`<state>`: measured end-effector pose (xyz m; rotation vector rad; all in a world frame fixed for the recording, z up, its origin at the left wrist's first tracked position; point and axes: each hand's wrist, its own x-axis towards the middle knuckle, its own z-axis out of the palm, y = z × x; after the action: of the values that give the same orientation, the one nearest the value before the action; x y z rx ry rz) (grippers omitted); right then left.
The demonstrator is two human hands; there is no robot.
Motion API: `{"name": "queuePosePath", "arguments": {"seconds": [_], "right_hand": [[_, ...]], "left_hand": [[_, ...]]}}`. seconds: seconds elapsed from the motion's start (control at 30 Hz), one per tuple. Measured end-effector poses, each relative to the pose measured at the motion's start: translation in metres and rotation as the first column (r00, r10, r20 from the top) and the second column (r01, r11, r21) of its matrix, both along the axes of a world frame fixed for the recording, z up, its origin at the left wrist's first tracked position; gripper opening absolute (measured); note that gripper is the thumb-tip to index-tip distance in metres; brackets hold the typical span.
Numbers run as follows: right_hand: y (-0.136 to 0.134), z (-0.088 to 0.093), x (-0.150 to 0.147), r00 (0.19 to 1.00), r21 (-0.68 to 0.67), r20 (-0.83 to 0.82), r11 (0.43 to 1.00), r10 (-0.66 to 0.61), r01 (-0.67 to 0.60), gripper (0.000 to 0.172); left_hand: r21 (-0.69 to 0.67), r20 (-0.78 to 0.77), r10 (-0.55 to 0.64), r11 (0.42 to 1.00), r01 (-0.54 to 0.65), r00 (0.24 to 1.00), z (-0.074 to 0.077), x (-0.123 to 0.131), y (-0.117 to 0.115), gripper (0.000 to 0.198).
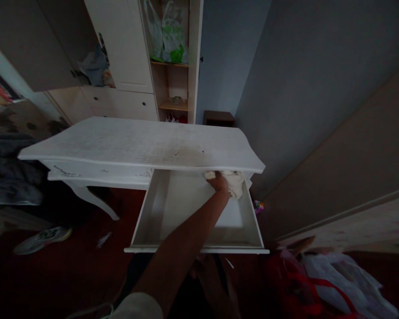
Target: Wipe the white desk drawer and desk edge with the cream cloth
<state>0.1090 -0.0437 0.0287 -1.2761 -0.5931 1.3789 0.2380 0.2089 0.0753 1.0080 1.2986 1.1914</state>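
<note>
My left hand (220, 183) reaches deep into the open white drawer (153, 208) of a white table (136, 144). Its fingers are closed on a crumpled white cloth (234, 182), pressed against the drawer's back right corner, just under the tabletop's edge. My bare forearm runs across the drawer from the lower left, with a light sleeve at the bottom edge. The inside of the drawer holds nothing else that I can see. My right hand is not in view.
A wardrobe (126, 48) with open shelves and plastic bags (168, 37) stands behind the table. A shoe (41, 239) lies on the dark red floor at the left. Red and white bags (322, 279) sit at the lower right. A grey wall closes the right side.
</note>
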Motion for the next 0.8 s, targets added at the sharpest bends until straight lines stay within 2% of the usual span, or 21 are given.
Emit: {"name": "queuePosePath", "arguments": {"seconds": [0.07,0.13,0.27,0.4,0.53,0.63,0.73,0.8], "right_hand": [[0.000,0.002,0.001,1.000,0.015,-0.006,1.000,-0.008,0.008,0.028],[0.000,0.004,0.002,1.000,0.024,-0.010,1.000,-0.009,0.009,0.029],[0.001,0.003,0.002,1.000,0.026,-0.023,0.999,-0.017,0.018,0.031],[0.002,0.001,0.000,0.999,0.027,-0.050,0.999,-0.022,0.024,0.037],[0.002,0.001,0.000,0.997,0.028,-0.072,0.999,-0.029,0.031,0.040],[0.002,0.003,0.000,0.996,0.029,-0.081,0.999,-0.044,0.046,0.041],[0.000,0.007,-0.001,0.994,0.026,-0.088,0.998,-0.058,0.060,0.040],[0.000,0.011,-0.001,0.991,0.035,-0.104,0.996,-0.079,0.083,0.036]], "left_hand": [[-0.053,0.003,0.035,0.998,-0.035,0.999,0.002,0.004,-0.007,0.043],[-0.054,0.003,0.005,0.999,-0.004,1.000,0.003,0.005,-0.012,0.048],[0.088,-0.059,-0.182,0.978,0.186,0.982,0.004,-0.002,-0.016,0.045],[0.193,-0.072,-0.354,0.912,0.361,0.932,0.005,-0.014,-0.012,0.038],[0.288,-0.130,-0.514,0.798,0.529,0.848,0.006,-0.026,-0.013,0.034],[0.296,-0.177,-0.559,0.755,0.585,0.810,0.005,-0.034,-0.017,0.034],[0.301,-0.298,-0.579,0.698,0.650,0.759,0.007,-0.042,-0.024,0.041],[0.262,-0.347,-0.591,0.684,0.681,0.728,0.010,-0.047,-0.030,0.043]]}}
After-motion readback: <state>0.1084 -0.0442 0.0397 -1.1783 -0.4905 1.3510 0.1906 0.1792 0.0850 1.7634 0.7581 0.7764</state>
